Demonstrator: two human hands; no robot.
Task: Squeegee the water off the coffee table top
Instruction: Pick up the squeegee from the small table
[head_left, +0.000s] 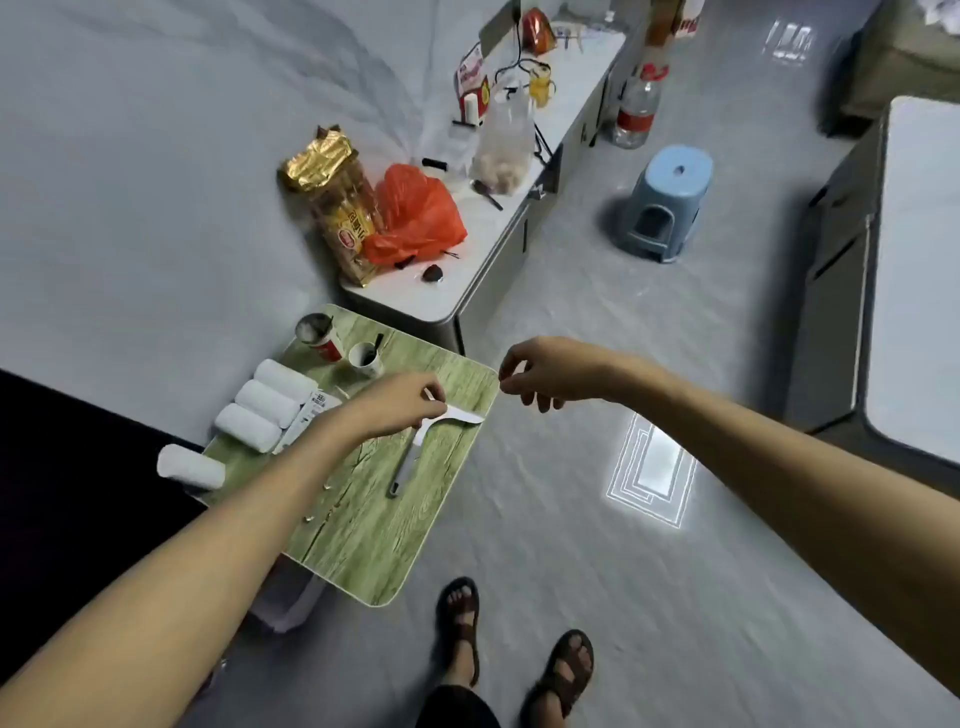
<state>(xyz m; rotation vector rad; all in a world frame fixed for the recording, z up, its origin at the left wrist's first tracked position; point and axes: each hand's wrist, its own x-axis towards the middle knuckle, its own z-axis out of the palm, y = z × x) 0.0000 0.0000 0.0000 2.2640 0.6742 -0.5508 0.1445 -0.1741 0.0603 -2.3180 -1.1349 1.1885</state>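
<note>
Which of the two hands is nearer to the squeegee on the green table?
Left. The left hand pinches the squeegee at its white blade end. The right hand hangs in the air just past the green table, by its corner, apart from the squeegee.

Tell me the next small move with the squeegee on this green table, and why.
Probably grip the handle of the squeegee with the right hand. It lies flat on the table, the left hand only pinches its blade end, the handle is free, and the right hand hovers past the table's edge holding nothing.
</note>
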